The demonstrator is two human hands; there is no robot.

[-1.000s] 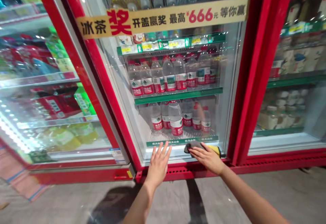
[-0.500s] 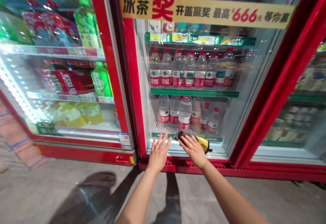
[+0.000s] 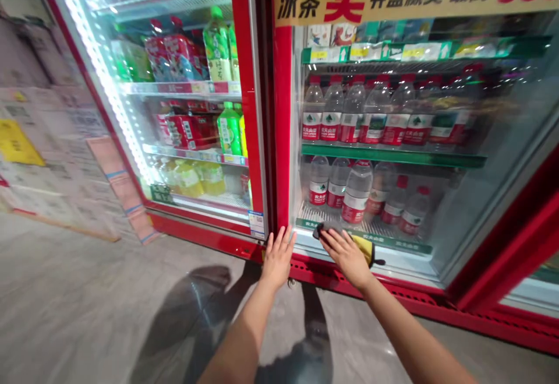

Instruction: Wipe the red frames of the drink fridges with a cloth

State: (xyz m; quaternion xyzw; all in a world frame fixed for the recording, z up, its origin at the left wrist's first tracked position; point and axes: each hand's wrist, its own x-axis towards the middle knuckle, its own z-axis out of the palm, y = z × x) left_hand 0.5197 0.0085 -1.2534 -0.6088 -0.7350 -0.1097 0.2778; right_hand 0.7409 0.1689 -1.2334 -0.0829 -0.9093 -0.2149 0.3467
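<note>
Yellow-gray cloth [image 3: 363, 248] beneath the right hand [image 3: 347, 254].

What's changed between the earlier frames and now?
Right hand and the grey-and-yellow cloth under it have slid left along the bottom of the glass door, from near its right end. Left hand also went left, now at the door's red left frame. View swung left. Nothing taken or let go; the bottles inside look unchanged.
</note>
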